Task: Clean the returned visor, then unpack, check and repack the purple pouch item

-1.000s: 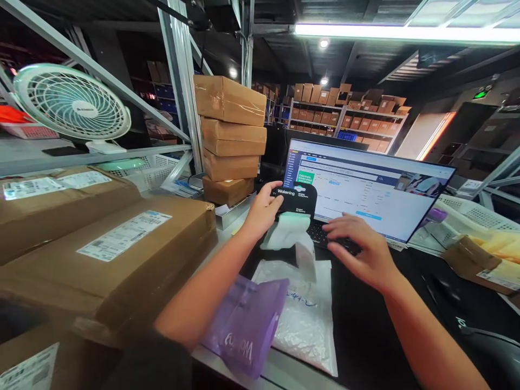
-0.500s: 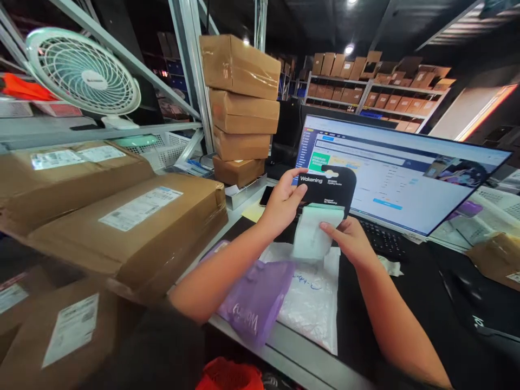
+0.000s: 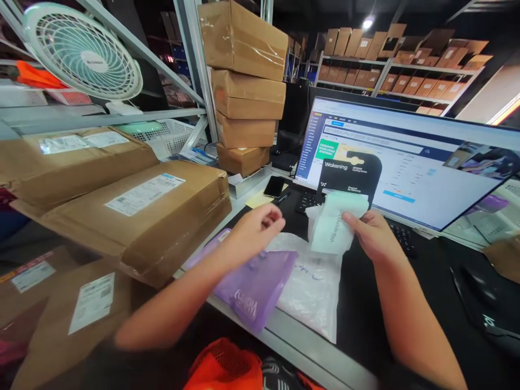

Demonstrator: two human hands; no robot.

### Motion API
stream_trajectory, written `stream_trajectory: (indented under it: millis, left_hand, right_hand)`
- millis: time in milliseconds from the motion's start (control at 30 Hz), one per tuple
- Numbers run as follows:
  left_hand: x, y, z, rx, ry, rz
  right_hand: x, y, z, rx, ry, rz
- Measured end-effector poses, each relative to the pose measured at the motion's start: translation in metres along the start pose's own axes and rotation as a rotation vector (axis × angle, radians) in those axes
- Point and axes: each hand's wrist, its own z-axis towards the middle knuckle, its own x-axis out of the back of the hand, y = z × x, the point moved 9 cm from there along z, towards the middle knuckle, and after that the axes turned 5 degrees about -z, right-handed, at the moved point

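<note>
My right hand (image 3: pixel 374 233) grips a pair of pale mint socks (image 3: pixel 335 230) by their right side, thumb in front. A black header card (image 3: pixel 350 173) printed "Wakening" rises above the socks, in front of the monitor. My left hand (image 3: pixel 260 227) is in the air to the left of the socks, apart from them; its fingers are loosely curled, with a gap to the thumb and nothing seen between. Beneath the hands lie a purple pouch (image 3: pixel 260 287) with white lettering and a white plastic mailer (image 3: pixel 312 303) with blue handwriting.
A monitor (image 3: pixel 414 162) stands behind the socks, with a keyboard (image 3: pixel 306 200) before it. Labelled cartons (image 3: pixel 174 216) crowd the left, below a fan (image 3: pixel 93 59). Stacked boxes (image 3: pixel 247 92) rise behind. A phone (image 3: pixel 274 187) and a mouse (image 3: pixel 479 284) lie on the desk.
My left hand has let go of the header card and moved down and left. My right hand still holds the socks, now further right in view, with lettering showing on them.
</note>
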Motion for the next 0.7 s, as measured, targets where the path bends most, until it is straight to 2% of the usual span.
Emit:
stream_trajectory:
  millis: [67,167,267,400,533,700]
  left_hand:
    - [-0.002,0.002,-0.040,-0.009,-0.029,0.248]
    - [-0.019,0.002,-0.088,0.059,-0.050,0.477]
    - [-0.047,-0.014,-0.115,0.145,-0.142,0.630]
    - [-0.072,-0.046,-0.137,0.167,-0.245,0.735]
    - [-0.074,-0.064,-0.158,0.104,-0.178,0.835]
    - [-0.070,-0.066,-0.178,-0.016,-0.056,0.853]
  right_hand:
    - [0.006,-0.001,-0.002,-0.036,-0.006,-0.053]
    - [0.015,0.000,-0.008,-0.108,-0.081,-0.171]
    - [0.024,0.000,-0.018,-0.184,-0.218,-0.253]
    - [0.040,-0.006,-0.029,-0.264,-0.296,-0.295]
    - [0.024,0.004,-0.045,-0.397,-0.605,-0.309]
    - [-0.008,0.043,-0.086,-0.527,-0.955,-0.319]
